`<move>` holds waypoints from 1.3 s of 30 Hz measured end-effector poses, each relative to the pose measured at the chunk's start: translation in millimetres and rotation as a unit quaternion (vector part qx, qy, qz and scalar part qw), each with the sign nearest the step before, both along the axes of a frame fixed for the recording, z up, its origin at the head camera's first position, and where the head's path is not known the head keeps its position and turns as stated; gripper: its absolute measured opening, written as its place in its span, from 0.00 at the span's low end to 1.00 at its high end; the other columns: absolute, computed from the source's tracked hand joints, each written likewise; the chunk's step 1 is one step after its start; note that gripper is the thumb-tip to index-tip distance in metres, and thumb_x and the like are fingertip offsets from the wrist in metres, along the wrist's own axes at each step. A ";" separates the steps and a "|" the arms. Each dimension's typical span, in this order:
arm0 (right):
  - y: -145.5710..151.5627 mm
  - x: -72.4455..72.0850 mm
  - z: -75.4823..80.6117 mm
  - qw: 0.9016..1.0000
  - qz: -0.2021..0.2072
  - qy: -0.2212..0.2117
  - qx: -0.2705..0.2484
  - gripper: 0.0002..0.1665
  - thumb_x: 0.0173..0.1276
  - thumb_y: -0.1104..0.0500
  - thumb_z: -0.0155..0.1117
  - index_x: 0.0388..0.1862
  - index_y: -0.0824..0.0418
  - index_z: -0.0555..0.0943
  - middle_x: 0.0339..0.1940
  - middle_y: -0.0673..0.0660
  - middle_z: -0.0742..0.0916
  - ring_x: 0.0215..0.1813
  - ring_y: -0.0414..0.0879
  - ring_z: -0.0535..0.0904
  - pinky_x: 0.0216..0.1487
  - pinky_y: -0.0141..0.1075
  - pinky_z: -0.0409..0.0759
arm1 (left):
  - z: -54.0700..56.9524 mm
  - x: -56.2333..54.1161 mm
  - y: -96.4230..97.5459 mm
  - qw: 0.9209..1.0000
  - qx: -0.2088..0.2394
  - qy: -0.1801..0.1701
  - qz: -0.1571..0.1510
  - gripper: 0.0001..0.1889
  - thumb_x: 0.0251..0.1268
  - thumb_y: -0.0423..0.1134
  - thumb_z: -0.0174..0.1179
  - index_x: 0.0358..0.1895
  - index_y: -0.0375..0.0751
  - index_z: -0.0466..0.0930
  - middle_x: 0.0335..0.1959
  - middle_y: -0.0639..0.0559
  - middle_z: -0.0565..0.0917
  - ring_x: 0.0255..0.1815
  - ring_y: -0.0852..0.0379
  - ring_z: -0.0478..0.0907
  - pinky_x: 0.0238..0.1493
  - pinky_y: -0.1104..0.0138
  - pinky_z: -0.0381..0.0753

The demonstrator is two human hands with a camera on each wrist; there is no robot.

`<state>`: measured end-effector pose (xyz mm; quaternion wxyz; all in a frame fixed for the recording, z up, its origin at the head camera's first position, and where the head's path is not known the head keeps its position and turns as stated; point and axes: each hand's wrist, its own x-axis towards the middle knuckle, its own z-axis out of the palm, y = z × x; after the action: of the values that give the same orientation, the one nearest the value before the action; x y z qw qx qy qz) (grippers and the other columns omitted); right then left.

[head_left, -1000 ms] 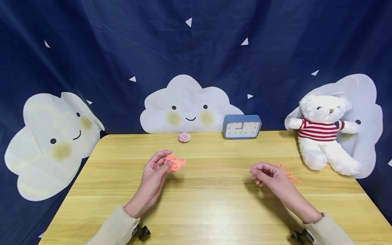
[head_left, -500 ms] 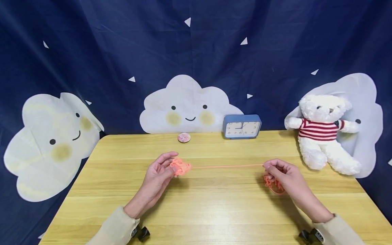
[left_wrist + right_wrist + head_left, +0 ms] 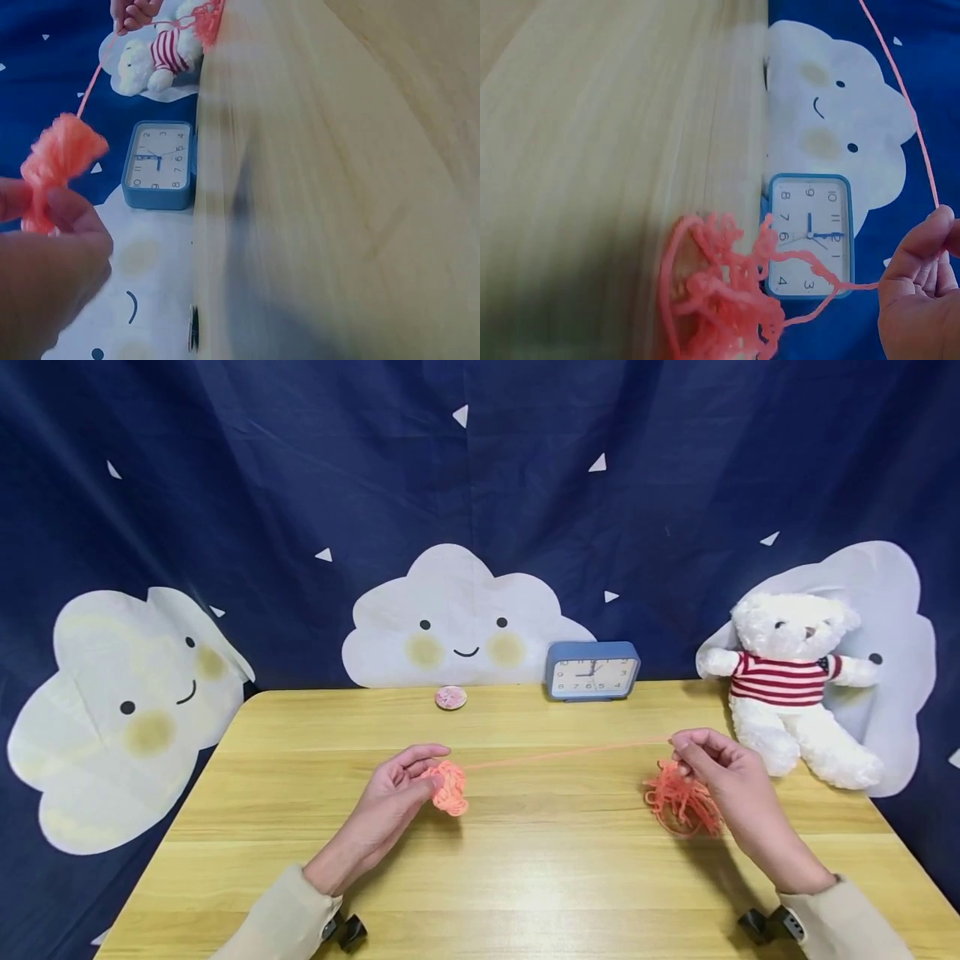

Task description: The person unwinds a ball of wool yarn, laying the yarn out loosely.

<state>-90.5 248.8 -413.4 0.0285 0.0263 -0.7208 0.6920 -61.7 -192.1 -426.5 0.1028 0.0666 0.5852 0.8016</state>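
A small wound bundle of orange-pink yarn (image 3: 450, 789) is pinched between the thumb and fingers of my left hand (image 3: 393, 802), above the left-middle of the table. From it one strand (image 3: 909, 105) runs across to my right hand (image 3: 738, 781), which pinches it between thumb and forefinger. A loose, tangled heap of the same yarn (image 3: 731, 300) lies on the table just below and left of the right hand in the head view. In the right wrist view, yarn leads from that heap up into the right hand.
At the back edge of the wooden table (image 3: 525, 877) stand a blue clock (image 3: 594, 671) and a small round pink object (image 3: 451, 697). A white teddy bear (image 3: 795, 685) in a striped shirt sits behind the right hand. A dark blue cloud-print curtain (image 3: 480, 485) hangs behind.
My right hand has moved right and away from me, lengthening the strand between the hands. The left hand has shifted slightly right with its bundle. More of the loose heap shows now.
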 end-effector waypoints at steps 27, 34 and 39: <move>39.3 9.9 -12.3 0.983 -0.011 0.026 -0.182 0.10 0.83 0.72 0.59 0.47 0.66 0.88 0.40 0.52 0.89 0.39 0.40 0.83 0.40 0.27 0.86 | -1.6 1.6 -10.7 0.999 0.000 0.001 0.051 0.28 0.76 0.20 0.59 0.76 0.24 0.66 0.64 0.44 0.81 0.58 0.57 0.83 0.58 0.68 0.86; 51.5 11.6 -14.8 0.979 -0.019 0.018 -0.204 0.11 0.83 0.72 0.60 0.48 0.66 0.89 0.38 0.52 0.89 0.36 0.39 0.84 0.37 0.26 0.86 | -0.8 1.8 -11.0 0.998 0.001 0.019 0.061 0.19 0.80 0.25 0.62 0.68 0.22 0.75 0.51 0.47 0.90 0.44 0.61 0.86 0.45 0.70 0.88; 56.9 10.3 -16.3 0.975 -0.035 0.017 -0.220 0.13 0.84 0.72 0.58 0.48 0.66 0.90 0.37 0.54 0.90 0.35 0.39 0.85 0.37 0.26 0.86 | -2.2 2.5 -10.7 0.996 0.008 0.024 0.087 0.11 0.78 0.24 0.64 0.58 0.27 0.82 0.46 0.49 0.88 0.41 0.61 0.83 0.41 0.73 0.86</move>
<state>-80.2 305.7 -429.7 0.0701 0.0063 -0.5508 0.8317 -59.3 -202.8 -428.7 0.0181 0.0354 0.5845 0.8104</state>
